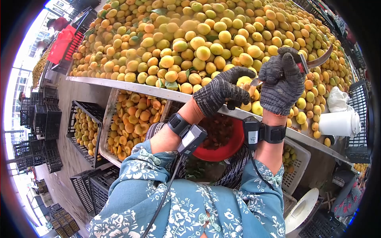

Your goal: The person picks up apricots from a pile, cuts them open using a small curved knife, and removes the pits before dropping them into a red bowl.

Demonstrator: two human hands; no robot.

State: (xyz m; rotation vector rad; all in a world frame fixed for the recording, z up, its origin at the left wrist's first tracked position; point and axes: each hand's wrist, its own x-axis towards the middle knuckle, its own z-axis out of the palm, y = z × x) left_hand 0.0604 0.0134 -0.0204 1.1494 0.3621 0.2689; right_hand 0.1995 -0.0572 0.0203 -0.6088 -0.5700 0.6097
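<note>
My left hand (222,93), in a dark grey knitted glove, curls its thumb and fingers around an apricot (251,89), partly hidden by the fingers. My right hand (282,81), gloved alike, is closed on a knife with a red handle and a curved blade (321,58) pointing away to the right. On the other side of that fist, a small metal tip (256,82) touches or nearly touches the apricot; whether it belongs to the same knife is hidden. Both hands are above the near edge of the large heap of apricots (202,52).
A metal table rim (131,86) runs below the heap. Beneath it are a red basin (222,152) with dark brown contents, a crate of halved apricots (133,119) and a black crate (98,154). At right stands a white bucket (339,123). Stacked black crates (47,119) stand left.
</note>
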